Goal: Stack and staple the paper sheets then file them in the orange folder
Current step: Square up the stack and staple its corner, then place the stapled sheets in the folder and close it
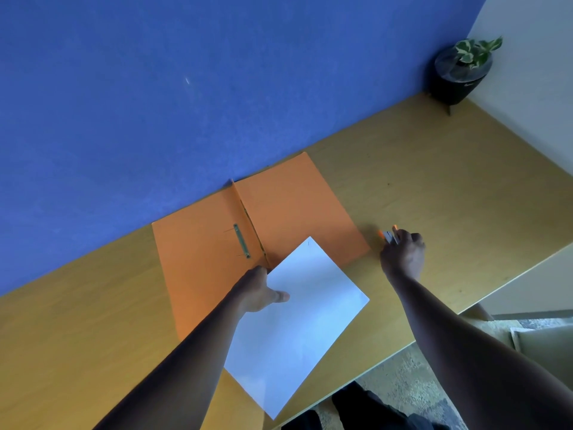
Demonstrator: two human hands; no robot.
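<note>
Head view: one orange folder (pixel 291 209), one stapler (pixel 388 235).

Matt orange card folder (pixel 288 206), wood-grain desk (pixel 434 187)

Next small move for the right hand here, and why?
Probably lift the stapler and bring it to the far corner of the sheets. The right hand already grips it beside the open folder, and the left hand pins the sheets. I can't see any staple in them.
</note>
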